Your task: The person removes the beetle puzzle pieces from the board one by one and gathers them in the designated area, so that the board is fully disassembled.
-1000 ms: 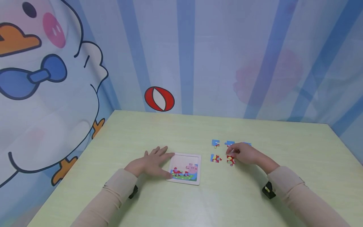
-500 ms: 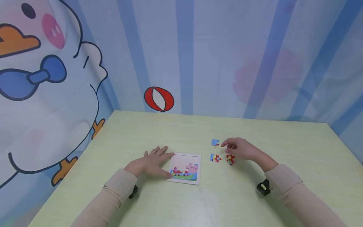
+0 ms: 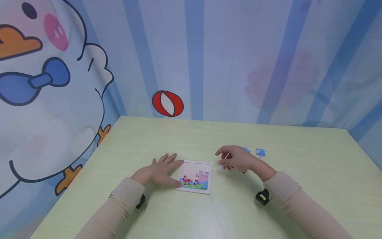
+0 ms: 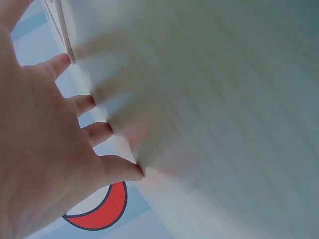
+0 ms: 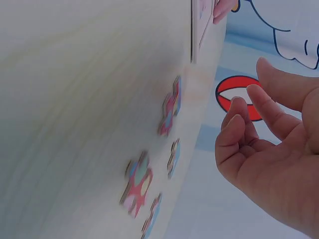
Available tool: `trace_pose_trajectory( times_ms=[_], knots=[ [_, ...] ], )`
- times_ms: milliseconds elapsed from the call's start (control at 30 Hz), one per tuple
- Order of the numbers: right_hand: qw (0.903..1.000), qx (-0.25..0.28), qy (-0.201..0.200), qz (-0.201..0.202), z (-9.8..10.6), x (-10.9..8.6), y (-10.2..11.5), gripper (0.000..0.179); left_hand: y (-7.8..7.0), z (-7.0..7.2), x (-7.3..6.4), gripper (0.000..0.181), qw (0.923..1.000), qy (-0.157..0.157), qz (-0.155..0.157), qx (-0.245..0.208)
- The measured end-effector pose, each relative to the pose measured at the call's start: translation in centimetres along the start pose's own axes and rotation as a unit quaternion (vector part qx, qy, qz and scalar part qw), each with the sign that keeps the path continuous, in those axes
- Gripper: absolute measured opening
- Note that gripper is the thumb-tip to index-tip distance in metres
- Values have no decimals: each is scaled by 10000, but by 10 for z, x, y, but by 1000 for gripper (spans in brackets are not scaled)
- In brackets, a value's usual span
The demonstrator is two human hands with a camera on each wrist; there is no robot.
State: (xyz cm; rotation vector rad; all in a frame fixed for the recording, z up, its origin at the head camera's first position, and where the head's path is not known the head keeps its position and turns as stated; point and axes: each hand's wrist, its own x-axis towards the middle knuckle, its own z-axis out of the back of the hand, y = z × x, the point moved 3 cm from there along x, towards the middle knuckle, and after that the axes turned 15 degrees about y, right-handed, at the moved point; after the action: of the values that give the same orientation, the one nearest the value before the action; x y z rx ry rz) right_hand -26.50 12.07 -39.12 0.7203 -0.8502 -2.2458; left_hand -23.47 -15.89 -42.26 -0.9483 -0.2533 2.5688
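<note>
A square puzzle tray [image 3: 194, 191] with a pale rim lies on the table, its lower part filled with picture pieces showing a pink pig's head and green ground. My left hand [image 3: 158, 172] rests spread at the tray's left side, thumb and forefinger touching the rim. My right hand [image 3: 235, 157] hovers over loose jigsaw pieces right of the tray. Its thumb and forefinger stand apart with nothing between them in the right wrist view, the other fingers loosely bent. Below it lie a red-and-blue piece [image 5: 171, 108] and a red piece [image 5: 137, 186]; blue-edged pieces lie beyond.
A blue jigsaw piece [image 3: 260, 152] lies farthest right. The pale table [image 3: 167, 136] ends at a back wall covered by a striped blue curtain [image 3: 223, 66], printed with a duck and a red ball. Dark wrist cameras [image 3: 262, 197] sit under the cuffs.
My right hand has moved left across the loose pieces, toward the tray, uncovering the far-right blue piece. The left hand and the tray have stayed in place.
</note>
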Motion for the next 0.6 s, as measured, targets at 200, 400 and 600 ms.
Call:
trace_pose_trajectory(
  times_ms=[200,400,600],
  knots=[
    [9998,81,146,-81,-9,12,10,34,-1,0,0,85,10000,5,44,36],
    [9992,75,383,-124,-21,24,18,35,-2,1,0,85,9999,13,106,48],
    [9986,27,460,-274,-35,34,21,34,-2,1,0,85,9999,16,113,37]
  ],
)
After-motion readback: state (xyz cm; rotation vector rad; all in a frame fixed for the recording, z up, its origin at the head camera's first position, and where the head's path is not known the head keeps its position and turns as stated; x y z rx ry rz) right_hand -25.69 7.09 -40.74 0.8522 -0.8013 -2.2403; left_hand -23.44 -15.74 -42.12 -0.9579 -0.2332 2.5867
